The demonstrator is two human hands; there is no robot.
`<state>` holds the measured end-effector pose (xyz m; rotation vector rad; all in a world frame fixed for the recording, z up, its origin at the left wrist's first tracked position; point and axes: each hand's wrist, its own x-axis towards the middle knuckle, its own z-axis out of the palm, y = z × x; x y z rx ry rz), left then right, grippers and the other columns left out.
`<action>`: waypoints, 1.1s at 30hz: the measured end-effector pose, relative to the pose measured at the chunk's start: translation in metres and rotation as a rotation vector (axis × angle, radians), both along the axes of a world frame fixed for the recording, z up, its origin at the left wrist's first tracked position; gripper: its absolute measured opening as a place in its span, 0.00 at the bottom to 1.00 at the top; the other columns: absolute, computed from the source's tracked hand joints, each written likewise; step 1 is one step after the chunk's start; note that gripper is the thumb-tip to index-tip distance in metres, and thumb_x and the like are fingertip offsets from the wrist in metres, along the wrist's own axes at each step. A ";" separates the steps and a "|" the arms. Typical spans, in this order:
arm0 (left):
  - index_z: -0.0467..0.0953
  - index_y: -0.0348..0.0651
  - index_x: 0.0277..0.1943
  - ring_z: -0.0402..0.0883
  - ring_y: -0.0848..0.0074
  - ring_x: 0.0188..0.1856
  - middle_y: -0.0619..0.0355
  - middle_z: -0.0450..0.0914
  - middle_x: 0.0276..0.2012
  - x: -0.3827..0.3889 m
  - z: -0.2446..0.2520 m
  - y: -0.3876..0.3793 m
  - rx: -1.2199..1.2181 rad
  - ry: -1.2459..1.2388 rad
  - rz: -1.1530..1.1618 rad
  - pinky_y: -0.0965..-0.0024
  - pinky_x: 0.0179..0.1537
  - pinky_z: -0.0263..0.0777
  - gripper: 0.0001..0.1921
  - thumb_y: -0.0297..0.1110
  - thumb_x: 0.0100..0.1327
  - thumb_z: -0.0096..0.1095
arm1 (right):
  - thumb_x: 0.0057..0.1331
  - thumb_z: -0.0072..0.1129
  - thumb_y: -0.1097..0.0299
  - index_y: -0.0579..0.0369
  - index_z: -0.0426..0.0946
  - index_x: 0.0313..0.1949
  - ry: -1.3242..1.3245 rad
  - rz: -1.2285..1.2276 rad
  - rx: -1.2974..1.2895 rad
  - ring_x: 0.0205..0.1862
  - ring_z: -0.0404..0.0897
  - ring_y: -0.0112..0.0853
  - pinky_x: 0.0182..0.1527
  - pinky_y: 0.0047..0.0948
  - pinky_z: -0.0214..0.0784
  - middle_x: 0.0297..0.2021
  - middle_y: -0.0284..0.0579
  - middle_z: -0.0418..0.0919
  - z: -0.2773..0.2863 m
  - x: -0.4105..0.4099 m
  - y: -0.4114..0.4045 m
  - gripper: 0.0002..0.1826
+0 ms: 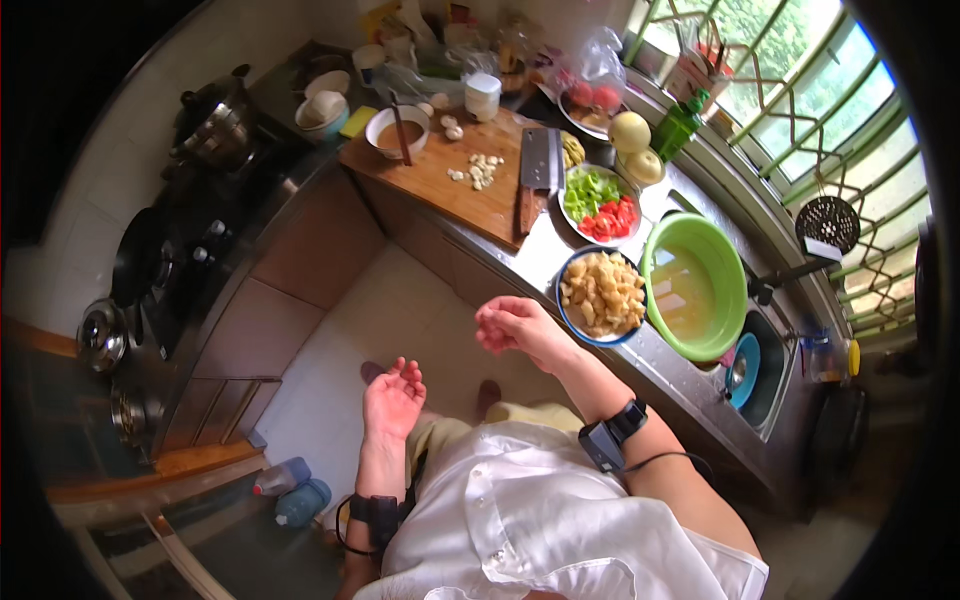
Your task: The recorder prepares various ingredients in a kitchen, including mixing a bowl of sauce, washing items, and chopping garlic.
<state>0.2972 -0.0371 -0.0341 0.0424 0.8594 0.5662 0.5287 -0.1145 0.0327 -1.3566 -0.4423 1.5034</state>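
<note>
My left hand [393,399] hangs palm up over the floor, fingers loosely curled and holding nothing. My right hand [517,330], empty too with its fingers bent, is just left of a blue-rimmed bowl of pale food chunks [602,292] at the counter's edge. Beyond that bowl lies a plate of chopped green and red peppers [598,206]. A cleaver [540,161] rests on the right side of the wooden cutting board [442,202], beside chopped garlic [480,172]. A white bowl of brown liquid [397,133] with chopsticks in it stands at the board's left.
Right of the chunks, a green basin [731,300] holds cloudy water near the sink [776,375]. A green bottle [677,127] stands by the window. On the left are a steel pot [217,127] and a dark wok [139,255]. Plastic bottles [300,502] lie on the floor.
</note>
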 end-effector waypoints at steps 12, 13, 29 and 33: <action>0.69 0.39 0.42 0.71 0.73 0.38 0.55 0.73 0.39 0.003 0.009 0.002 -0.028 0.040 0.022 0.71 0.40 0.66 0.11 0.27 0.55 0.43 | 0.65 0.43 0.64 0.56 0.70 0.35 0.011 0.062 0.057 0.28 0.74 0.21 0.33 0.19 0.68 0.27 0.36 0.75 -0.002 0.002 0.009 0.10; 0.69 0.39 0.42 0.71 0.73 0.38 0.55 0.73 0.39 0.004 0.009 0.003 -0.028 0.042 0.018 0.71 0.40 0.66 0.11 0.27 0.55 0.43 | 0.65 0.43 0.65 0.57 0.70 0.35 0.014 0.054 0.062 0.27 0.74 0.21 0.32 0.19 0.68 0.26 0.37 0.76 -0.003 0.003 0.008 0.09; 0.72 0.38 0.38 0.73 0.71 0.38 0.53 0.75 0.36 0.004 0.008 -0.001 0.042 -0.075 0.034 0.72 0.38 0.69 0.10 0.27 0.52 0.48 | 0.63 0.47 0.63 0.56 0.72 0.37 0.022 0.024 0.067 0.29 0.75 0.22 0.32 0.20 0.69 0.26 0.37 0.75 0.004 0.000 0.017 0.10; 0.70 0.39 0.41 0.73 0.73 0.37 0.54 0.75 0.36 -0.004 0.018 -0.003 0.071 0.020 0.099 0.73 0.40 0.67 0.12 0.29 0.52 0.49 | 0.64 0.43 0.66 0.54 0.69 0.35 0.068 0.112 0.098 0.28 0.74 0.22 0.33 0.19 0.68 0.27 0.36 0.74 0.004 -0.007 0.033 0.07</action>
